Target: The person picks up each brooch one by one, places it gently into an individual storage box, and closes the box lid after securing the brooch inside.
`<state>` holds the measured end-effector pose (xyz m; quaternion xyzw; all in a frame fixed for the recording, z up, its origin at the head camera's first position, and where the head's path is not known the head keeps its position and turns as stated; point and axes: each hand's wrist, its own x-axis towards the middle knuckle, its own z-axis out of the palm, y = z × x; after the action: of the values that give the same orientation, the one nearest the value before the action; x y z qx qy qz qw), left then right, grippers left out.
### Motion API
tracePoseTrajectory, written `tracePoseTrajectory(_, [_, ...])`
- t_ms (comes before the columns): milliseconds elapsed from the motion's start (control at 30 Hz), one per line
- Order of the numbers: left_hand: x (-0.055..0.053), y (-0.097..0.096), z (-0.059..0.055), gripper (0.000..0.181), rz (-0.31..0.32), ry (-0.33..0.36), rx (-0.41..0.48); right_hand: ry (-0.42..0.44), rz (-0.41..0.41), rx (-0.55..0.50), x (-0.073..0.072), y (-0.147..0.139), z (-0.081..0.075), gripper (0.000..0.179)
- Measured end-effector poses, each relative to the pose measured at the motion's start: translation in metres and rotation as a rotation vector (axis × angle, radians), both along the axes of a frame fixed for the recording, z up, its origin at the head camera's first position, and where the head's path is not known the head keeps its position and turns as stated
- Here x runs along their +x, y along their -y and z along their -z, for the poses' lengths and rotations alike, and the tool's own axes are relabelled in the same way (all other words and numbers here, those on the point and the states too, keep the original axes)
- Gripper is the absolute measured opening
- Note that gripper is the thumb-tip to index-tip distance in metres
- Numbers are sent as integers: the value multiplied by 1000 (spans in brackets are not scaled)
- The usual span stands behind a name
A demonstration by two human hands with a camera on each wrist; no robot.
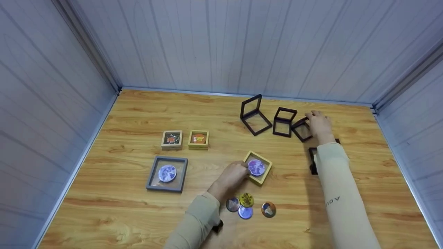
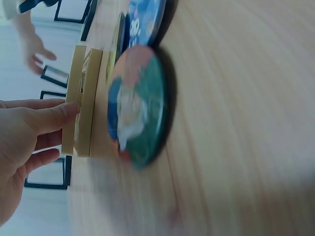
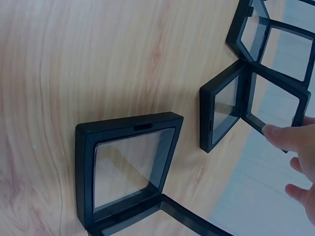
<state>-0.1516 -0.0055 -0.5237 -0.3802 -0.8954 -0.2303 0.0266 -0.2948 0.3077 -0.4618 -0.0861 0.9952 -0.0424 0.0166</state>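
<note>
My left hand [image 1: 233,174] pinches the edge of a yellow display frame [image 1: 265,175] near the middle of the table. A round purple-and-white badge [image 1: 256,167] shows inside its window. In the left wrist view this yellow frame [image 2: 88,105] appears edge-on, its two halves together, the thumb on its side. At the back right, my right hand [image 1: 320,125] grips the raised lid of a small black display frame [image 1: 298,135]. The right wrist view shows the thumb on the lid of that black frame [image 3: 205,120], which stands unfolded with clear windows.
Two unfolded black frames [image 1: 255,134] [image 1: 282,135] stand left of the right hand; another [image 1: 313,169] is partly under the right forearm. Several loose badges [image 1: 246,200] lie before the left hand. At left are a grey frame [image 1: 150,176] holding a badge and two small framed boxes [image 1: 172,148] [image 1: 198,147].
</note>
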Motion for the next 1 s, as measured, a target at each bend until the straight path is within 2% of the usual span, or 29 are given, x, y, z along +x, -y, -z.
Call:
tracePoseTrajectory(67, [0,5,0,15,-17,-3,0,-3,3,-17,0,-1,1,36])
tracePoseTrajectory(100, [0,8,0,15,-16,-59,-41,-4,5,-29,0,-2,1,35])
tracePoseTrajectory(133, [1,11,0,15,-26,-74,-51,-8,8,-44,0,-2,2,34])
tracePoseTrajectory(200, [1,17,1,13,-58,-47,-27,-16,7,-67,0,-3,2,31])
tracePoseTrajectory(267, [2,23,2,13,-81,-57,-24,-23,5,-80,1,-4,3,28])
tracePoseTrajectory(300, [2,26,2,13,-94,-32,1,-26,-1,-74,1,-4,4,26])
tracePoseTrajectory(367, [3,32,2,13,-151,91,92,-40,-20,-60,2,-4,5,25])
tracePoseTrajectory(467, [5,40,2,14,-218,204,193,-61,-46,-48,4,-3,7,25])
tracePoseTrajectory(500, [5,43,3,13,-231,216,214,-67,-53,-41,4,-3,7,25])
tracePoseTrajectory(533, [6,45,3,12,-241,208,218,-71,-56,-35,5,-3,8,25])
tracePoseTrajectory(633, [7,52,3,10,-218,61,140,-71,-59,-20,9,-2,7,25])
tracePoseTrajectory(700, [9,56,3,7,-221,-6,101,-66,-67,-6,12,-1,7,25])
tracePoseTrajectory(1000, [19,72,5,9,-278,-3,98,-103,-85,-72,26,2,7,24])
